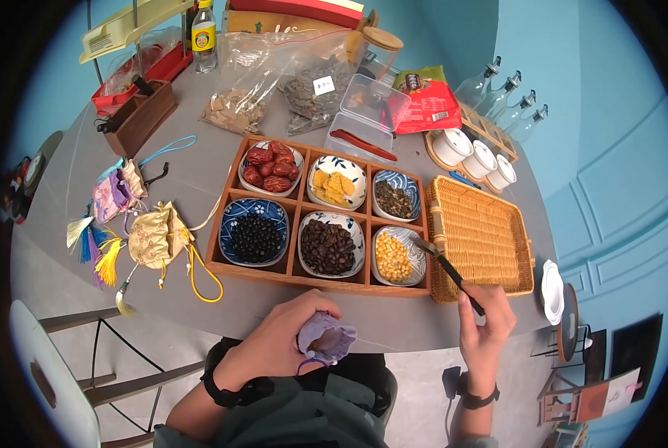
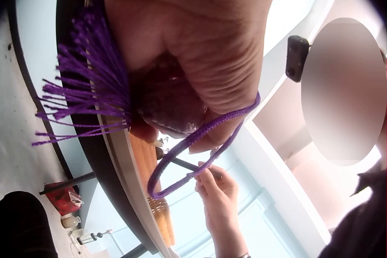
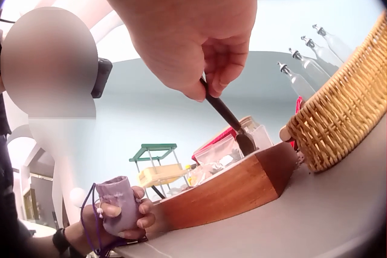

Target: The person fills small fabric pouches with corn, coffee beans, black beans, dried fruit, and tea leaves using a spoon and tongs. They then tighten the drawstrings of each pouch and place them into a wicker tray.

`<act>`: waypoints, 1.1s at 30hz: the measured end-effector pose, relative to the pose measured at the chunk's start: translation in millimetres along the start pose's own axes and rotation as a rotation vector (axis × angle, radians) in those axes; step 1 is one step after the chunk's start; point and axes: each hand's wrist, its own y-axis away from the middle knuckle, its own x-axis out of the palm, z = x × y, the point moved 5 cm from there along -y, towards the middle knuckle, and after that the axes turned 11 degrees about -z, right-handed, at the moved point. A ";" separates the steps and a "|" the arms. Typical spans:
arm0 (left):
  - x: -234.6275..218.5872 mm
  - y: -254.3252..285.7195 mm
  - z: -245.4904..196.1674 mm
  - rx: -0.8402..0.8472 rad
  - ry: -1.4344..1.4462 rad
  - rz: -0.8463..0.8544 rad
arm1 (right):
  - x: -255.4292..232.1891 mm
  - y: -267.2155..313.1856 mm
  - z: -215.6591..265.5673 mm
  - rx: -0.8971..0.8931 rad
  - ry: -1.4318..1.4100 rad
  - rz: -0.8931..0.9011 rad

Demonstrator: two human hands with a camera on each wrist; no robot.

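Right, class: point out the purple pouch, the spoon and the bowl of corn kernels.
purple pouch (image 1: 328,340), head view, on its gathered cloth mouth, in the left hand (image 1: 274,345).
spoon (image 1: 453,275), head view, mid-handle, above the right hand (image 1: 487,322).
bowl of corn kernels (image 1: 416,257), head view, on its patterned rim.

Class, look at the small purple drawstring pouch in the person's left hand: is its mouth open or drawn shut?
Open. In the head view the purple pouch, gripped by the left hand, shows a gaping mouth, and its cord hangs slack.

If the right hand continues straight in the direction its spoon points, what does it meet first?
Probably the bowl of corn kernels in the wooden tray; the spoon in the right hand already points there, though height is unclear.
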 end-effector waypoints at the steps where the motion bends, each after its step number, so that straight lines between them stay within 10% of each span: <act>1: 0.3 0.3 0.4 -0.004 0.003 0.002 | 3.8 -1.7 0.9 -0.019 0.000 0.010; 13: 0.5 -0.1 0.3 0.020 0.013 -0.025 | 12.8 2.5 -33.8 0.316 -0.170 0.113; 26: 0.1 0.1 0.4 0.011 0.019 -0.024 | 12.4 -5.5 -5.3 0.035 0.048 0.139; 33: -0.3 0.4 0.6 0.030 0.013 -0.021 | 14.3 4.0 -36.2 0.464 -0.185 0.099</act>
